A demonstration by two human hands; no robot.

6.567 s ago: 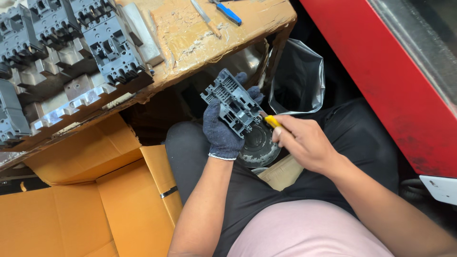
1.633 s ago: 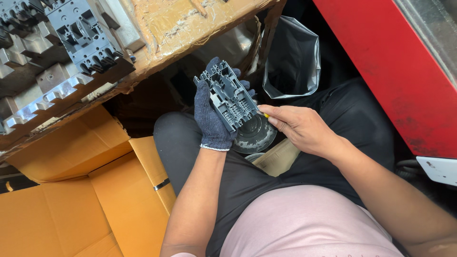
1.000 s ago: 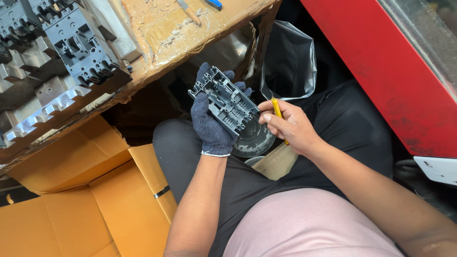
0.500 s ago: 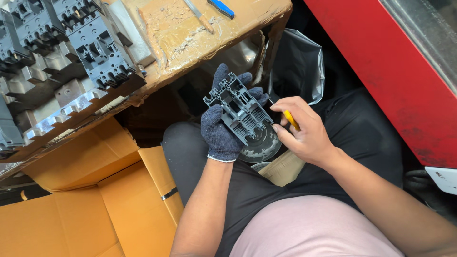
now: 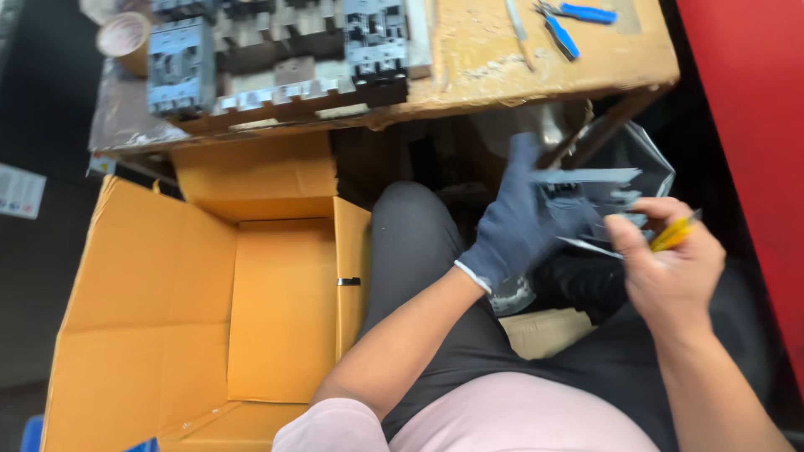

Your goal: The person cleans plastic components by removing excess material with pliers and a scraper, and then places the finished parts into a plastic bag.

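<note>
1. The left hand (image 5: 523,222), in a dark glove, grasps a grey plastic part (image 5: 590,197), blurred, held below the desk's front edge, above the person's lap.
2. The right hand (image 5: 666,264), bare, is clenched around a yellow tool (image 5: 674,234), its fingers just beside the part.
3. A cardboard box (image 5: 126,335) stands open on the floor, left of the person's knee, under the desk's front edge; nothing shows inside it.
4. A clear bag (image 5: 645,163) hangs open behind the part, near the desk's right corner; its contents cannot be told.
5. On the desk (image 5: 477,59), grey breakers (image 5: 180,67) sit in a row along the front edge, toward the left.
6. Blue pliers (image 5: 574,21) lie near the right corner.
7. A tape roll (image 5: 121,38) sits at the left edge.
</note>
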